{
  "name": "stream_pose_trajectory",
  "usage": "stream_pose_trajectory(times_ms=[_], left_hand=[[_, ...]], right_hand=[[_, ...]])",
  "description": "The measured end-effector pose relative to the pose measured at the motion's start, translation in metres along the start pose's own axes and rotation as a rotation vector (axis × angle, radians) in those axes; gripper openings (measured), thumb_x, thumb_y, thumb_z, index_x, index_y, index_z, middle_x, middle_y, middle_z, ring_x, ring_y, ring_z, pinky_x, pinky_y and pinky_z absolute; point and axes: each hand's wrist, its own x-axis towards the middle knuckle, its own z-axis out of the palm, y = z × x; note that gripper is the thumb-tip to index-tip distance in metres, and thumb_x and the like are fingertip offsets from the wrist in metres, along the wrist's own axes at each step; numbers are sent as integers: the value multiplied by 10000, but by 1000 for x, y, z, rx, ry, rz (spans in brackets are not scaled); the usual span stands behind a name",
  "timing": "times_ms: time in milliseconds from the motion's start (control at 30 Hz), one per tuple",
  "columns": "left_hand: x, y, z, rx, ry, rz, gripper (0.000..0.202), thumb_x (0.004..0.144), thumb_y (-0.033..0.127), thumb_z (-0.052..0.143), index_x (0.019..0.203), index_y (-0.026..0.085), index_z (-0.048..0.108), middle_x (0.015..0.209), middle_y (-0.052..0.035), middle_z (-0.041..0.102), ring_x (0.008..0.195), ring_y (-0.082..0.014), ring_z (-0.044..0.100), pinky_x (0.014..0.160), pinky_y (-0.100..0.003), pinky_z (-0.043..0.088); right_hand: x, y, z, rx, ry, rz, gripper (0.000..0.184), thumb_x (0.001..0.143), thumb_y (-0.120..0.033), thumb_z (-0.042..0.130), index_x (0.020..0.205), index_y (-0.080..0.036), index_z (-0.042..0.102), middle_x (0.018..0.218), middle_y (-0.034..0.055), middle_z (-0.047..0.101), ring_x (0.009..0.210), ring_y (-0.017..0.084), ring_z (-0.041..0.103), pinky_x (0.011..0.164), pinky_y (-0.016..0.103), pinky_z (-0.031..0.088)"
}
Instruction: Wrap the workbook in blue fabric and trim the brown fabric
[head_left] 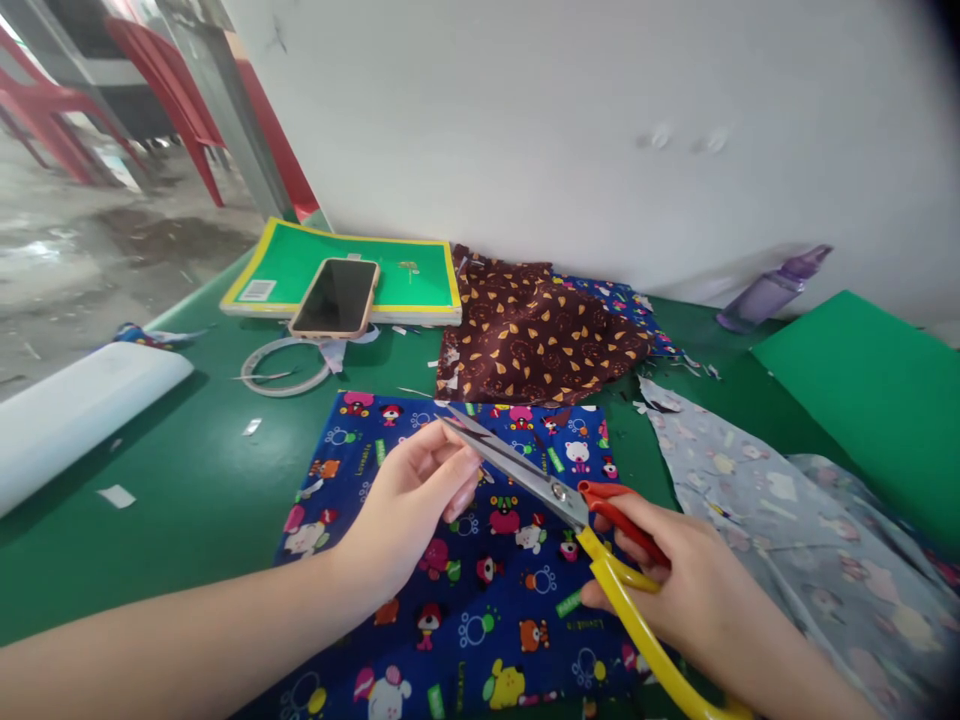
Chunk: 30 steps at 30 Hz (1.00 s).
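Blue printed fabric [480, 610] with cartoon animals lies flat on the green table in front of me. My right hand [675, 570] grips a pair of scissors [555, 495] by its red and yellow handles, and the blades point up and left over the fabric. Close to the blade tips, my left hand [420, 480] has its thumb and fingers pinched together. Whatever is between those fingers is hidden or too small to make out.
Behind the fabric lies brown patterned cloth [525, 340]. A phone [337, 297] rests on a green book [259, 265], near a tape roll [262, 375]. Pale cloth [750, 480], a green board [877, 390] and a purple bottle [765, 295] are right; a white roll [90, 410] is left.
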Motion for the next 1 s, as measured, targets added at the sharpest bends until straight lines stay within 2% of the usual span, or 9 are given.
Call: stream_pose_trajectory(times_ms=[233, 433, 567, 700, 833, 1000], left_hand=[[0, 1, 1, -14, 11, -19, 212, 857, 327, 589, 749, 183, 478, 484, 85, 380, 452, -54, 289, 466, -217, 223], [0, 1, 1, 19, 21, -14, 195, 863, 319, 583, 751, 184, 497, 483, 83, 381, 449, -55, 290, 465, -216, 229], [-1, 0, -1, 39, 3, -17, 203, 868, 315, 580, 736, 182, 502, 484, 77, 393, 454, -53, 303, 466, -216, 226], [0, -1, -2, 69, 1, -22, 215, 871, 324, 583, 729, 182, 506, 478, 78, 388, 453, -52, 305, 463, -219, 216], [0, -1, -3, 78, -9, -33, 216, 862, 337, 596, 732, 182, 519, 490, 79, 380, 451, -49, 289, 450, -218, 200], [0, -1, -3, 162, -6, -21, 201, 840, 327, 620, 731, 176, 544, 511, 75, 390, 465, -46, 291, 440, -204, 210]], right_hand=[[2, -3, -2, 6, 83, -8, 379, 628, -413, 724, 980, -279, 686, 708, -34, 688, 578, 157, 615, 456, 219, 450], [2, -6, -5, 24, 121, 23, 313, 662, -382, 701, 951, -266, 665, 637, -40, 656, 509, 145, 587, 453, 222, 451], [4, -4, -8, 4, 164, 66, 204, 718, -425, 645, 821, -249, 653, 559, -34, 608, 471, 152, 559, 437, 242, 434], [5, -2, -9, 20, 186, 49, 221, 710, -464, 642, 750, -246, 632, 586, -18, 633, 469, 157, 552, 417, 249, 432], [3, -3, -10, 71, 257, 124, 260, 710, -493, 621, 740, -235, 613, 585, -8, 643, 475, 164, 566, 430, 253, 449], [10, 11, -15, -137, 378, 140, 330, 676, -520, 636, 833, -231, 648, 656, 14, 678, 547, 202, 621, 479, 275, 441]])
